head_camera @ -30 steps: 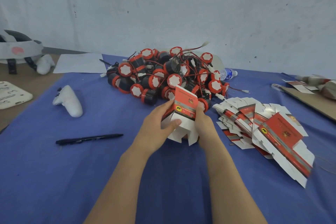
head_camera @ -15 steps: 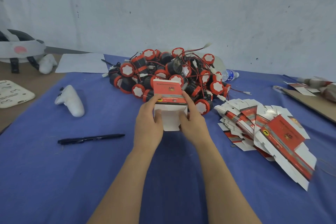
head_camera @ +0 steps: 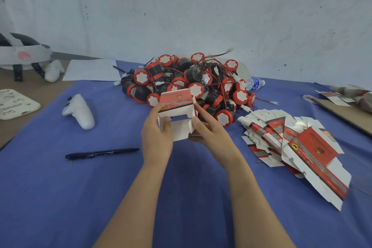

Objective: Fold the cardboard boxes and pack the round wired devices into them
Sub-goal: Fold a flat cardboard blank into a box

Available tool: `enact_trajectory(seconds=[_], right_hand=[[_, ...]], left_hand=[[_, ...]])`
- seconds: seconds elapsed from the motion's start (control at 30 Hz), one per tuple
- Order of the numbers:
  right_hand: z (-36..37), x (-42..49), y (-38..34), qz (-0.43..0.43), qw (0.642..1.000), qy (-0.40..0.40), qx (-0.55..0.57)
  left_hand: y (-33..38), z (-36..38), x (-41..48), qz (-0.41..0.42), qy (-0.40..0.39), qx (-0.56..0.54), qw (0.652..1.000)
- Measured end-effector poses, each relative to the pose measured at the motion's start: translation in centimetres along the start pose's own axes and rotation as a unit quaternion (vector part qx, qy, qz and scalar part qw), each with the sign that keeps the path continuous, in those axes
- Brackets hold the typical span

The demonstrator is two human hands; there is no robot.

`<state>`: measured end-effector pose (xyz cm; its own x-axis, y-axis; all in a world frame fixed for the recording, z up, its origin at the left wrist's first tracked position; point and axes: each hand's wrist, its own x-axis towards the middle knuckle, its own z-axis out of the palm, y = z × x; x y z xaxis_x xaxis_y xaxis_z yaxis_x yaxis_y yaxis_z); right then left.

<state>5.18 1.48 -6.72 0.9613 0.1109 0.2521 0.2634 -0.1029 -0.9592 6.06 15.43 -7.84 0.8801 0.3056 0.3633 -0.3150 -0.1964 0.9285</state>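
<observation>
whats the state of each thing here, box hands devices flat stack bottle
red and white cardboard box, part folded, near end open, flaps loose
left hand, grips the box's left side
right hand, pinches the box's right flap
pile of round black and red wired devices, loose, tangled, unboxed
stack of flat red and white cardboard blanks, unfolded, fanned out
clear plastic bottle, lying on its side

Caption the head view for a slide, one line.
Left hand and right hand hold a half-folded carton over the blue cloth, device pile behind, flat cartons to the right.
</observation>
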Motion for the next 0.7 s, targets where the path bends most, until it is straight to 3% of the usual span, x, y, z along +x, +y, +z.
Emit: enact_trajectory(seconds=[0.17, 0.3, 0.43, 0.5, 0.7], right_hand=[[1.4, 0.4, 1.0, -0.009, 0.983, 0.126, -0.136], [0.8, 0.5, 1.4, 0.016, 0.962, 0.176, -0.210], [-0.3, 0.7, 1.5, 0.063, 0.944, 0.199, -0.254], [-0.8, 0.8, 1.6, 0.086, 0.939, 0.205, -0.262], [-1.0, 0.7, 1.3, 0.101, 0.944, 0.188, -0.252]], left_hand=[[-0.3, 0.7, -0.6, 0.039, -0.017, 0.053, 0.998], [-0.2, 0.7, -0.9, 0.077, -0.074, 0.064, 0.992], [0.3, 0.7, -0.9, 0.057, -0.186, -0.030, 0.980], [0.4, 0.6, -0.7, 0.039, -0.206, -0.064, 0.976], [0.0, 0.2, -0.3, 0.100, -0.219, 0.019, 0.970]])
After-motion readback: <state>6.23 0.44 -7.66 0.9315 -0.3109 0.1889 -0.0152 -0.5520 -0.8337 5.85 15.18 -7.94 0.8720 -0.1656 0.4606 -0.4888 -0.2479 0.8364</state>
